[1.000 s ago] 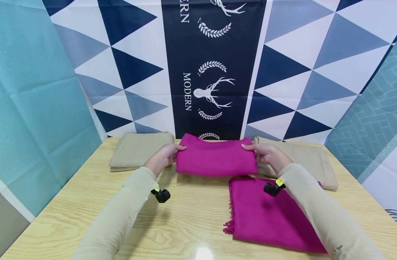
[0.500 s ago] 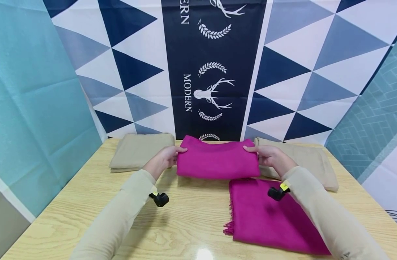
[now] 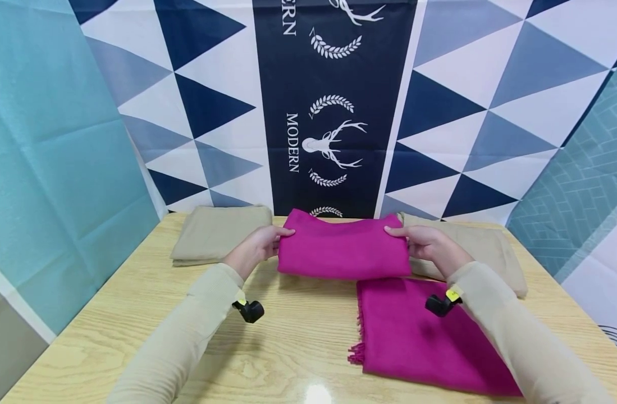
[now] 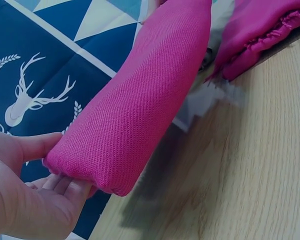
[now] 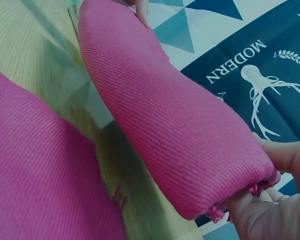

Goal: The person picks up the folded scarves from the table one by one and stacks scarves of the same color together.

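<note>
A folded magenta scarf (image 3: 343, 249) with a soft woven texture hangs just above the back of the table, stretched between both hands. The left hand (image 3: 256, 246) pinches its left end, thumb on top and fingers beneath, as the left wrist view shows at the scarf end (image 4: 105, 155). At the other end the right hand (image 3: 429, 244) grips it the same way; short fringe (image 5: 217, 215) pokes out by those fingers in the right wrist view. Below and to the right, a second folded magenta scarf (image 3: 419, 336) lies flat on the table, its fringe (image 3: 357, 353) facing left.
Folded beige cloths lie at the back of the table (image 3: 136, 314), one on the left (image 3: 212, 233) and one on the right (image 3: 477, 249), the latter partly behind the right hand. A patterned backdrop (image 3: 333, 73) rises directly behind the table's far edge.
The held scarf has shifted slightly right and the hands have drawn a little farther apart, the right hand moving rightward most. The scarf on the table and the beige cloths stay put.
</note>
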The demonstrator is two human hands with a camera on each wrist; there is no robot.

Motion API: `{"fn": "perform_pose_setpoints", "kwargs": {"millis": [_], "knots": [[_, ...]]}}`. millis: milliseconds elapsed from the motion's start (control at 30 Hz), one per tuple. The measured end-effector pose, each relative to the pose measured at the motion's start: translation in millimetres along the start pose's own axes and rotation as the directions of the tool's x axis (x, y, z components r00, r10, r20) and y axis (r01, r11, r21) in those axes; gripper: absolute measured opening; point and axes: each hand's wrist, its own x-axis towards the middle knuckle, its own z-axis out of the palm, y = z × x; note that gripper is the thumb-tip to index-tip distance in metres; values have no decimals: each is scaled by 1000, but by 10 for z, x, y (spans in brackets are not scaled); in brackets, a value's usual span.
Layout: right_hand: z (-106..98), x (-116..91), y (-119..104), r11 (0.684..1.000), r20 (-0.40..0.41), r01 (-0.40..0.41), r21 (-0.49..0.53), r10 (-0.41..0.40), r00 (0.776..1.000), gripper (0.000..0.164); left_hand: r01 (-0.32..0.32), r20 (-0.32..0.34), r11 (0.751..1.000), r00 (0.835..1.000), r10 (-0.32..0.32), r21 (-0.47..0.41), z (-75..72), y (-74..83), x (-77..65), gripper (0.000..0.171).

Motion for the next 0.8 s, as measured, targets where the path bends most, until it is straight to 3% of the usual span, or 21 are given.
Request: {"fn": "perform_pose_setpoints", "kwargs": {"millis": [200, 300, 433, 633, 800], "knots": [[-29, -46, 17, 1000, -3, 5, -9, -5, 1000, 20, 0, -5, 1000, 1000, 0, -6, 42, -6, -21, 17], [-45, -60, 25, 1000, -1, 10, -9, -10, 1000, 16, 7, -21, 1000, 1000, -7, -16, 67, -8, -36, 23], [-62, -80, 30, 1000, 4, 19, -17, -19, 1000, 11, 7, -12, 1000, 1000, -7, -22, 88, -6, -45, 25], [-91, -118, 43, 1000, -15, 8, -24, -8, 1000, 18, 3, 15, 1000, 1000, -3, -12, 108, -10, -55, 27], [-110, -161, 49, 1000, -18, 7, -20, -7, 1000, 13, -6, 16, 1000, 1000, 6, -19, 132, -9, -70, 19]]}}
